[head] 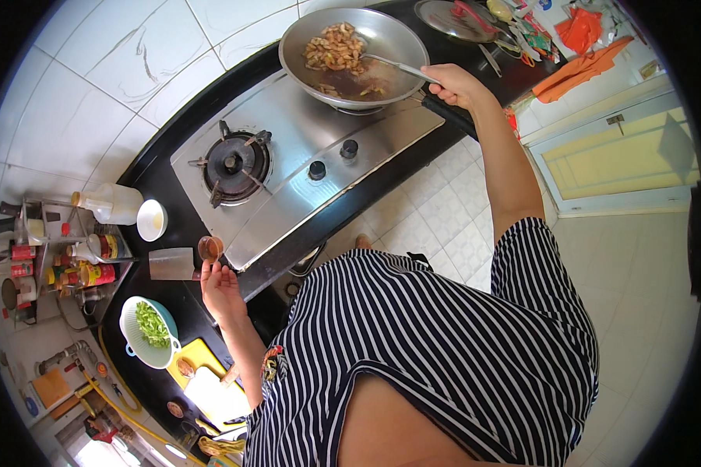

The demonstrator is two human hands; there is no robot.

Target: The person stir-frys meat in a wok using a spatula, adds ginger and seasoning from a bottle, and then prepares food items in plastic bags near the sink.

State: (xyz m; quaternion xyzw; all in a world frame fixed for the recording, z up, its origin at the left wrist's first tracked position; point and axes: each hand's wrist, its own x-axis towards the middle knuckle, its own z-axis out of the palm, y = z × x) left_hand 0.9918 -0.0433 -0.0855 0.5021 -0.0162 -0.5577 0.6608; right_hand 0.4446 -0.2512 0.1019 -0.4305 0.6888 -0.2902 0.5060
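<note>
At the top of the view, a steel wok (295, 64) sits over the far burner, with browned pieces of meat (336, 48) and some dark sauce in it. My right hand (457, 87) grips the metal handle of a cooking spatula (394, 65), whose head is down among the food and partly hidden. The wok's black handle (447, 114) passes below that hand. My left hand (223, 289) holds a small transparent cup (210, 249) at its fingertips, with a brownish tint inside. Beneath it on the black counter lies a cleaver (172, 264).
The bare gas burner (231, 163) has raised pot supports. A white bowl (152, 220) stands near the wire spice rack (64, 239). Chopped greens fill a colander (129, 327) beside a yellow cutting board (198, 350). A pot lid (453, 20) rests beyond the wok.
</note>
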